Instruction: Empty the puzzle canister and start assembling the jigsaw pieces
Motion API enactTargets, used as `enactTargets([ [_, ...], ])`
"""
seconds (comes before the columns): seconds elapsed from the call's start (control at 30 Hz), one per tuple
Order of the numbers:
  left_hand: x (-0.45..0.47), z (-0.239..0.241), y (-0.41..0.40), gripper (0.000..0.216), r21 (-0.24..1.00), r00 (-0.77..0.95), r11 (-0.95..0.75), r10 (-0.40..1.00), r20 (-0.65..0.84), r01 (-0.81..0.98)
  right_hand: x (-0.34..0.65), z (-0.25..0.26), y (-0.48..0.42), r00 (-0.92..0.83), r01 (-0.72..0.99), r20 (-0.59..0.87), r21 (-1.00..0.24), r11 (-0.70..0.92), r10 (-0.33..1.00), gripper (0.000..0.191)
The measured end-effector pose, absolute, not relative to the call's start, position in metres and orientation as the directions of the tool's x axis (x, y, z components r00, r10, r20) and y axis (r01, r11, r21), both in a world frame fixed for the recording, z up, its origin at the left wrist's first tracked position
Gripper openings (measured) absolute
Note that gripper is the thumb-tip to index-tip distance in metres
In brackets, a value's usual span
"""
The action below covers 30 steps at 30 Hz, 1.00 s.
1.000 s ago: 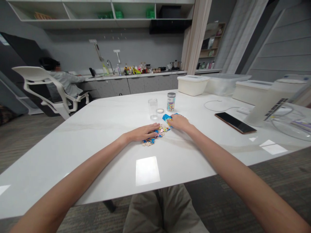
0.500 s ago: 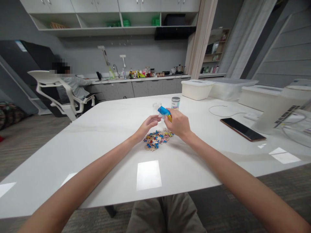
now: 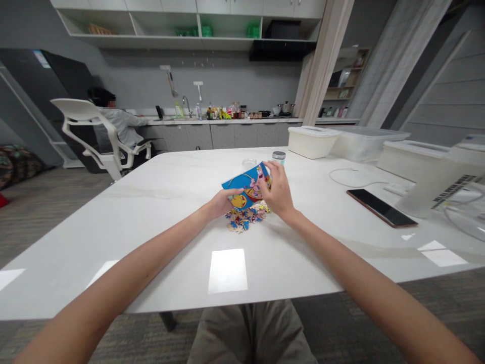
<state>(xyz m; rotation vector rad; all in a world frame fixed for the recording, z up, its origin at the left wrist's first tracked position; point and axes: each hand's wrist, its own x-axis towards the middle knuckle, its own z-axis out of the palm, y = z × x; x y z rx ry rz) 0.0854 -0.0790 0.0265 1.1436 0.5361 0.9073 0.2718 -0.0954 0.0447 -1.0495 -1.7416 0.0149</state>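
A colourful printed card (image 3: 247, 187), blue with cartoon figures, is held up above the white table (image 3: 159, 212) between both hands. My left hand (image 3: 222, 202) pinches its lower left corner. My right hand (image 3: 278, 193) grips its right edge, fingers curled round it. Below the card lies a small heap of loose puzzle pieces (image 3: 244, 218). Behind the card stand a clear glass jar (image 3: 249, 163) and a lidded jar (image 3: 279, 157), both partly hidden.
A dark phone (image 3: 381, 208) lies to the right, near a white cable (image 3: 346, 177). White lidded bins (image 3: 312, 141) and a white appliance (image 3: 443, 182) stand at the far right. A person sits by a white chair (image 3: 89, 132) at the left, near the kitchen counter.
My right hand lifted the card off the table. My left hand left the puzzle pieces and took the card's corner, and the card now stands opened out facing me.
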Motion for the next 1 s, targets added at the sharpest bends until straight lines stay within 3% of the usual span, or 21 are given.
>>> enactTargets([
  [0.07, 0.085, 0.026, -0.076, 0.043, 0.935, 0.520, 0.109, 0.849, 0.088, -0.336, 0.276, 0.042, -0.084, 0.033, 0.467, 0.595, -0.719, 0.514, 0.803, 0.046],
  [0.13, 0.084, 0.024, -0.072, 0.045, 0.934, 0.468, 0.071, 0.877, 0.108, -0.349, 0.280, 0.037, -0.074, -0.042, 0.211, 0.398, -0.893, 0.397, 0.917, 0.048],
  [0.27, 0.084, 0.019, -0.062, 0.048, 0.938, 0.316, -0.016, 0.939, 0.133, -0.347, 0.284, 0.028, -0.064, -0.072, -0.060, 0.302, -0.953, 0.298, 0.951, 0.056],
  [0.37, 0.085, 0.018, -0.059, 0.051, 0.937, 0.162, -0.109, 0.972, 0.171, -0.332, 0.286, 0.025, -0.061, 0.033, -0.048, 0.326, -0.944, 0.327, 0.945, 0.053],
  [0.47, 0.085, 0.018, -0.060, 0.054, 0.946, 0.159, -0.136, 0.969, 0.189, -0.295, 0.286, 0.023, -0.059, 0.066, -0.017, 0.361, -0.932, 0.362, 0.930, 0.048],
  [0.67, 0.084, 0.016, -0.062, 0.053, 0.954, 0.261, -0.113, 0.947, 0.189, -0.279, 0.284, 0.017, -0.060, -0.133, -0.053, 0.322, -0.947, 0.318, 0.937, 0.046],
  [1.0, 0.086, 0.011, -0.053, 0.058, 0.976, 0.188, -0.155, 0.965, 0.183, -0.150, 0.286, 0.008, -0.052, 0.010, 0.262, 0.383, -0.892, 0.368, 0.924, 0.026],
])
